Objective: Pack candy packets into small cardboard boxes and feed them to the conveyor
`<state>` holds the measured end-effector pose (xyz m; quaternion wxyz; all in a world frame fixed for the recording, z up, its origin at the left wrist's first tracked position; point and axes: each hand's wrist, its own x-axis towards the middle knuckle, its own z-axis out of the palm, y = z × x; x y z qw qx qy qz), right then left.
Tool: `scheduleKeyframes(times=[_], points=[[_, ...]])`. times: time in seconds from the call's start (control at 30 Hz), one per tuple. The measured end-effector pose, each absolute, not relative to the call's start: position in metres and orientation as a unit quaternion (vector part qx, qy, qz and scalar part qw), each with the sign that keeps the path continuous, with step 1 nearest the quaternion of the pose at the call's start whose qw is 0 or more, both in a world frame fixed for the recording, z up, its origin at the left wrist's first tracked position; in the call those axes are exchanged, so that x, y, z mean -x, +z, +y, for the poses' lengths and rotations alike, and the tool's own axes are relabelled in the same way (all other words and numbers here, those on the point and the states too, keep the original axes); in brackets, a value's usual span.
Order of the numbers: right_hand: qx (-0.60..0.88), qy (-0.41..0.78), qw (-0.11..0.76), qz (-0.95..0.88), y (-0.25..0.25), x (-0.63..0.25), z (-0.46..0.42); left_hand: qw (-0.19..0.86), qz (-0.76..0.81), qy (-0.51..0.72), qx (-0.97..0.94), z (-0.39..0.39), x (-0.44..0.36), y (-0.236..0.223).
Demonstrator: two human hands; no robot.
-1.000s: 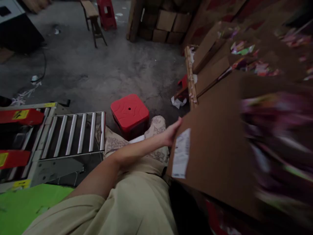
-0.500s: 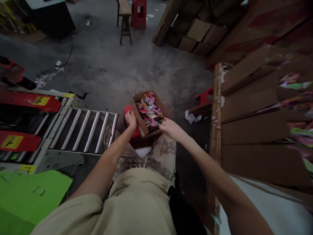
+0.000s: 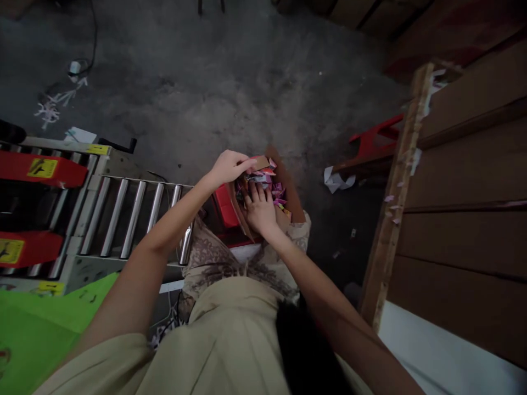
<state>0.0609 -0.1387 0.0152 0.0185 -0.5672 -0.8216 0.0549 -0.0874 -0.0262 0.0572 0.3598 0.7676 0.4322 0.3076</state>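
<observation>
An open cardboard box [image 3: 293, 192] rests in front of my knees, over a red plastic stool [image 3: 226, 206]. Inside lie several small, shiny packets [image 3: 279, 192] in pink, purple and orange. At the box's far side, my left hand [image 3: 231, 166] is closed on a short cardboard flap [image 3: 260, 163], bent in over the packets. My right hand [image 3: 260, 210] lies palm down inside the box, fingers spread on top of the packets and holding none that I can see. It hides part of the contents.
A roller conveyor [image 3: 138, 219] with red guides [image 3: 53, 170] runs in from the left, above a green sheet [image 3: 49, 323]. On the right, a wooden frame edge [image 3: 397, 192] borders large brown cartons [image 3: 461, 225]. Crumpled white paper [image 3: 338, 180] lies beside a red stool [image 3: 376, 137].
My left hand has gone from the box's left side to its far flap. My right hand has moved from the right edge onto the packets. The view has tipped down and closer.
</observation>
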Motion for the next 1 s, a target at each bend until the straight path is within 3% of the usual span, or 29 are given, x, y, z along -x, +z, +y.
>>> scheduleKeyframes(times=[0.13, 0.27, 0.4, 0.53, 0.63, 0.77, 0.83, 0.93, 1.0], points=[[0.561, 0.156, 0.012, -0.813, 0.009, -0.075, -0.133, 0.221, 0.538, 0.203, -0.788, -0.016, 0.049, 0.049], [0.508, 0.220, 0.034, -0.832, 0.019, -0.098, -0.123, 0.149, 0.615, 0.154, -0.759, -0.014, 0.024, 0.036], [0.436, 0.308, 0.142, -0.834, 0.047, -0.120, -0.125, 0.103, 0.626, 0.159, -0.756, -0.017, 0.021, 0.024], [0.549, 0.270, 0.273, -0.743, 0.080, -0.139, -0.126, 0.076, 0.601, 0.195, -0.771, -0.017, 0.016, 0.012], [0.648, 0.214, 0.252, -0.686, 0.084, -0.127, -0.128, 0.121, 0.618, 0.263, -0.731, -0.011, 0.013, 0.006], [0.704, 0.154, 0.062, -0.690, 0.061, -0.076, -0.150, 0.213, 0.665, 0.438, -0.566, 0.004, 0.033, 0.011], [0.706, 0.124, 0.008, -0.698, 0.051, -0.061, -0.162, 0.223, 0.667, 0.539, -0.464, 0.001, 0.052, 0.014], [0.693, 0.121, 0.017, -0.711, 0.049, -0.070, -0.168, 0.311, 0.656, 0.623, -0.290, -0.044, 0.073, 0.005], [0.688, 0.130, 0.055, -0.712, 0.051, -0.090, -0.165, 0.442, 0.648, 0.581, -0.215, -0.096, 0.074, -0.014]])
